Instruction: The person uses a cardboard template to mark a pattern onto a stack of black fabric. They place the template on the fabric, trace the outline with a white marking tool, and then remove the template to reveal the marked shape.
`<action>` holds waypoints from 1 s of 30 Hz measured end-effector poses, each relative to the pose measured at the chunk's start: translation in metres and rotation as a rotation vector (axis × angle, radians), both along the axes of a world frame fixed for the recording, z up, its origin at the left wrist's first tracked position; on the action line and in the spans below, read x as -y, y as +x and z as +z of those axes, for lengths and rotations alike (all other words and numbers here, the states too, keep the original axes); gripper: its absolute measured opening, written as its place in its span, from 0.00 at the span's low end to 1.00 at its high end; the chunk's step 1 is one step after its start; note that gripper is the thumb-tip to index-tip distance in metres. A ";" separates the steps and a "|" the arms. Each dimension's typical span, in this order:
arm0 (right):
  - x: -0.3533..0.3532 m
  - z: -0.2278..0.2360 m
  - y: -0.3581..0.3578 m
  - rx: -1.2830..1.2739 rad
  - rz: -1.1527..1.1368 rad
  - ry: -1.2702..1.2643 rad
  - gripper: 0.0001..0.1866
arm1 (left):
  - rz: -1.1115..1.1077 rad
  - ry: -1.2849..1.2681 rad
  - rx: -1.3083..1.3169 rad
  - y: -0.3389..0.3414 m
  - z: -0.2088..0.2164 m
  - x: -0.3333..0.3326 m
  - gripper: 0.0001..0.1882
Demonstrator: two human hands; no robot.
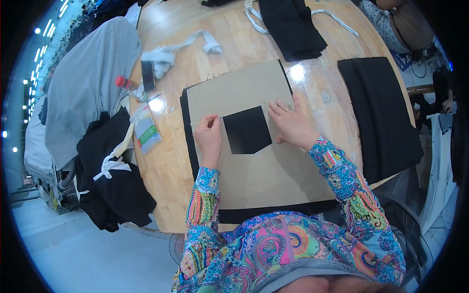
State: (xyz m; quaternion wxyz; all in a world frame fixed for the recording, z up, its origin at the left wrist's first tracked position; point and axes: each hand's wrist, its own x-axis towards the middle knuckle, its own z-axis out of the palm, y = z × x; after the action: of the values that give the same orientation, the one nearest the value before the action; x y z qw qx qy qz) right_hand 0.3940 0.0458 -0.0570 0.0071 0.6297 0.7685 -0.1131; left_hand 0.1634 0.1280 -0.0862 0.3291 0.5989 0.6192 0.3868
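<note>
A large beige cardboard sheet (254, 183) lies on black fabric (186, 117), whose edges show along its sides and near edge. In the middle of the sheet is a black pocket-shaped area (247, 131) with a pointed lower edge; I cannot tell whether it is a cutout or a piece on top. My left hand (209, 134) is pinched at that area's upper left corner, its fingertips closed on something too small to make out. My right hand (294, 122) lies on the sheet at the area's right side, fingers stretched out and holding nothing.
Folded black fabric (378, 117) lies at the table's right, another black stack (293, 29) at the back. At left are white elastic strips (159, 56), a red-capped bottle (124, 82), a plastic packet (146, 129) and black cloth (115, 171). Another person (413, 24) sits at far right.
</note>
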 end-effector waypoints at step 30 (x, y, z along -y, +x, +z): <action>-0.001 -0.003 -0.001 0.014 0.011 -0.002 0.48 | -0.090 0.024 -0.262 0.003 0.012 0.009 0.08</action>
State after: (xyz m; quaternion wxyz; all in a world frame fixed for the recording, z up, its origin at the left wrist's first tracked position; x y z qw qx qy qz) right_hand 0.3930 0.0463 -0.0603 0.0135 0.6262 0.7718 -0.1094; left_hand 0.1667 0.1190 -0.0743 0.2552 0.6754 0.6247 0.2975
